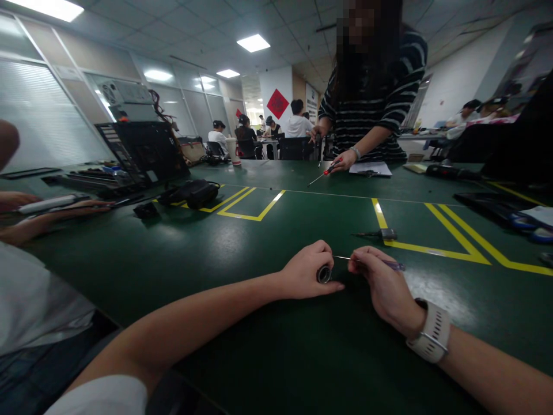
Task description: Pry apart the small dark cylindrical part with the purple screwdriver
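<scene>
My left hand (302, 272) is closed around a small dark cylindrical part (324, 274), whose round, ring-like end faces me. Between the fingers of my right hand (382, 282) is a thin screwdriver (396, 266) with a bluish translucent handle. Its slim metal shaft points left and reaches the fingertips of my left hand; the tip is hidden there, so I cannot tell whether it touches the part. Both hands are low over the green tabletop (242, 311). Beyond my right hand lies a dark tool with a block-shaped end (387, 234).
Yellow tape (436, 252) marks the table. Across it, a person holds a red-handled screwdriver (332, 167) near a clipboard (370, 169). A black pouch-like object (196, 193) and dark equipment (140, 150) stand left, beside another person's hands (52, 213). Black trays (488, 208) lie right.
</scene>
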Tool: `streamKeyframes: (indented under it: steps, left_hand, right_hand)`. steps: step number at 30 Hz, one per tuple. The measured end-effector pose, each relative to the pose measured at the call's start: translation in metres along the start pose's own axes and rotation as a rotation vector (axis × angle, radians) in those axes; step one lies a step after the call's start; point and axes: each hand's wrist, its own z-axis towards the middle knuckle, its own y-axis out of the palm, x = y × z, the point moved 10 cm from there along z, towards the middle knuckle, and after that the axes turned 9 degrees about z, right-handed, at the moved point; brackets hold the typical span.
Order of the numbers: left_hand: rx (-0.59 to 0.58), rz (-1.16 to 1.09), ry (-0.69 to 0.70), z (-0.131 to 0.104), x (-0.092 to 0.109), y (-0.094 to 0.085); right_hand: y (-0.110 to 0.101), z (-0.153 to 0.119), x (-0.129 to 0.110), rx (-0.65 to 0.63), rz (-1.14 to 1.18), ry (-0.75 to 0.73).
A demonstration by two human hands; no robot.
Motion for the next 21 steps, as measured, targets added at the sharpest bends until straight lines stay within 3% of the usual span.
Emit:
streamKeyframes:
  steps: [13, 21]
  left_hand:
    - [0.007, 0.044, -0.119, 0.0011, -0.0077, -0.003]
    - [-0.031, 0.075, 0.031, 0.0029, 0.0023, 0.0044]
  right_hand:
    - [0.003, 0.0011, 0.0023, -0.044, -0.035, -0.015]
    - [0.0032, 0.0011, 0.0028, -0.062, -0.042, -0.024]
